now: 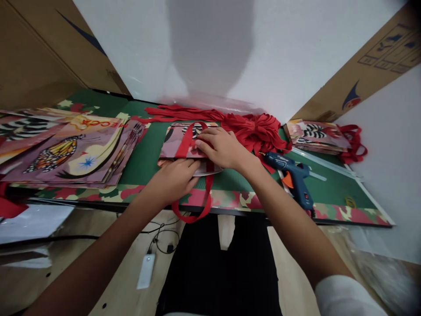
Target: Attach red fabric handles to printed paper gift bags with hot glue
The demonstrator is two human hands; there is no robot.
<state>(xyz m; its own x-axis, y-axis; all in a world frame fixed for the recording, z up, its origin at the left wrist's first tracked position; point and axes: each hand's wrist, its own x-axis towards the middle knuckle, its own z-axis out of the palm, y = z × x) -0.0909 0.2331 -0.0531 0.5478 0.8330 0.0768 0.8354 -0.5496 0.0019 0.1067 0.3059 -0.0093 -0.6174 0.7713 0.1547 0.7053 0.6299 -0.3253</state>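
In front of me on the green table lies a small printed paper bag (173, 145) with zebra art and red ribbon handles (187, 142). One ribbon loop arches over its top face; another hangs past the table's front edge. My left hand (176, 177) is closed at the bag's near edge, its fingertips partly hidden by the bag. Over the bag's right part is my right hand (222, 147), fingers bent and pressed onto the printed face beside the ribbon. A blue hot glue gun (294, 177) with an orange trigger rests to the right of my right hand.
Stacked printed bags (75, 153) with butterfly art cover the left side. A heap of red ribbons (256, 129) lies behind the bag. More bags with handles (317, 136) sit at the far right. Glue sticks (325, 162) lie near them. Cardboard and a white panel (279, 48) stand behind.
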